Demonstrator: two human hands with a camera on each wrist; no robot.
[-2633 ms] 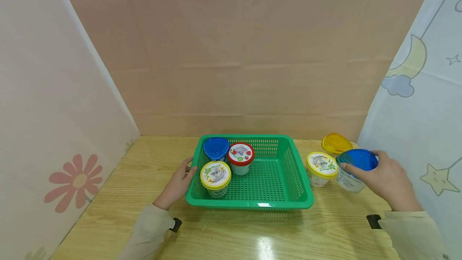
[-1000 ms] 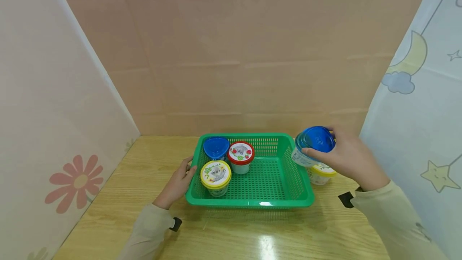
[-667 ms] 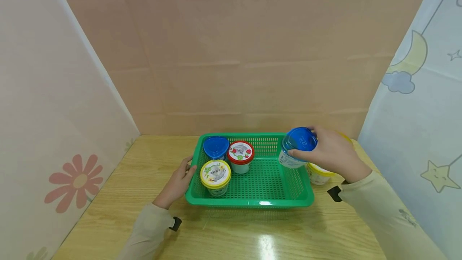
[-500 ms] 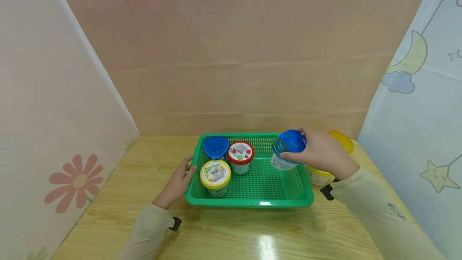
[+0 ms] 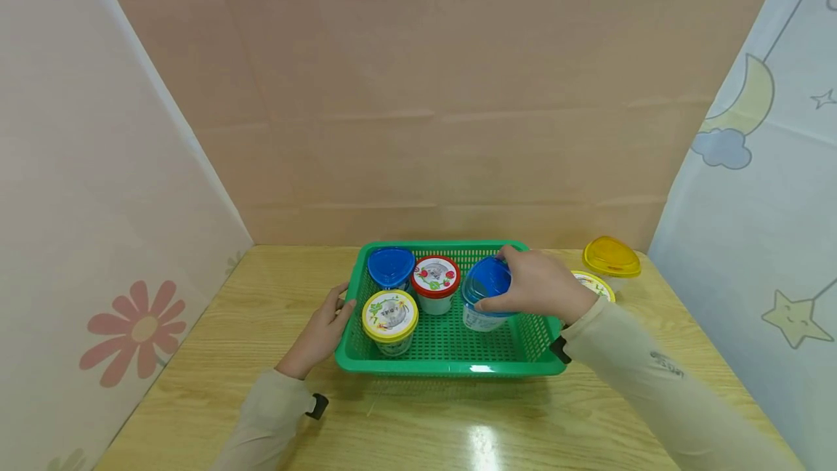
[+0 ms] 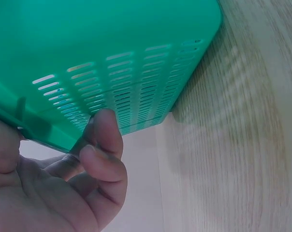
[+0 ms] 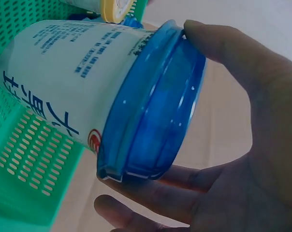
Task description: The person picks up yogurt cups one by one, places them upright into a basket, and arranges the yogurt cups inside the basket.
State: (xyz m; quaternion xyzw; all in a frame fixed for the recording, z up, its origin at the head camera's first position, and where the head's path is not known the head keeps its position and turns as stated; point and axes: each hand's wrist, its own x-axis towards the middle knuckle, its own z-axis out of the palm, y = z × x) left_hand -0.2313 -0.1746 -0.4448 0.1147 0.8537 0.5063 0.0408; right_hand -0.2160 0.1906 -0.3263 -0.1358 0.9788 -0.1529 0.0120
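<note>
A white tub with a blue lid (image 5: 484,289) is inside the green basket (image 5: 451,370), right of the red-lidded tub (image 5: 436,283). My right hand (image 5: 539,284) grips it by the lid, thumb on one side and fingers on the other, as the right wrist view shows. Whether the tub's base touches the basket floor I cannot tell. My left hand (image 5: 320,333) holds the basket's left rim, with curled fingers (image 6: 105,166) outside the slotted wall. Another blue-lidded tub (image 5: 391,267) and a yellow-lidded tub (image 5: 390,316) stand in the basket's left part.
Right of the basket, a tub with a white-and-yellow lid (image 5: 595,283) is partly hidden by my right arm. Behind it stands a tub with a clear yellow lid (image 5: 611,256). Cloth walls surround the wooden table (image 5: 405,427) at the back and sides.
My right hand has lifted the blue-lidded tub from the table at the right, carried it left over the rim and lowered it into the basket. My left hand has stayed on the rim.
</note>
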